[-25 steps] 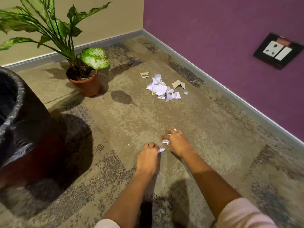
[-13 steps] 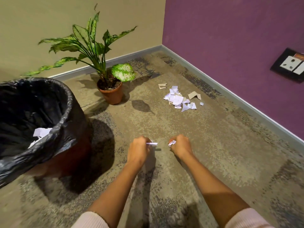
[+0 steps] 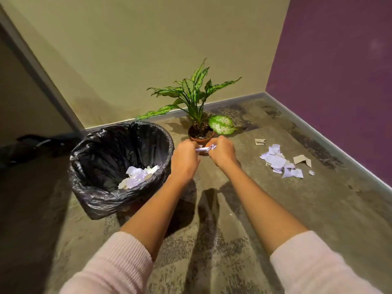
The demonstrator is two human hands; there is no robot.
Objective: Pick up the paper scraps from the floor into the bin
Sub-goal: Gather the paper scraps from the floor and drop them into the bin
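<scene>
- Corner of a room: beige wall (image 3: 148, 49) meets purple wall (image 3: 339, 71), with a mottled floor (image 3: 275, 209) underneath.
- Both hands are up off the floor. The left hand (image 3: 184, 158) and right hand (image 3: 221, 154) are almost knuckle to knuckle, each with fingers curled tight on one little wad of white scraps (image 3: 205, 148) that bridges the gap between them.
- My read: two hands on one wad keeps the small bits bunched, so nothing flutters off on the carry.
- The bin (image 3: 101, 200), lined with a black bag (image 3: 127, 149), stands just left of the left hand. The wad hangs beside the rim, not over the opening yet.
- Binned paper (image 3: 137, 176) lies at the bottom, so I'd call the job partway done.
- Over on the right, well apart from the bin, a loose pile (image 3: 280, 162) of white and brownish pieces waits on the floor near the purple wall.
- A potted plant (image 3: 197, 96) stands right behind the hands, very close, so a sweep leftward looks the safe line, away from its leaves.
- Next call, I'd say: swing left over the opening, let go, then go back for that pile.
</scene>
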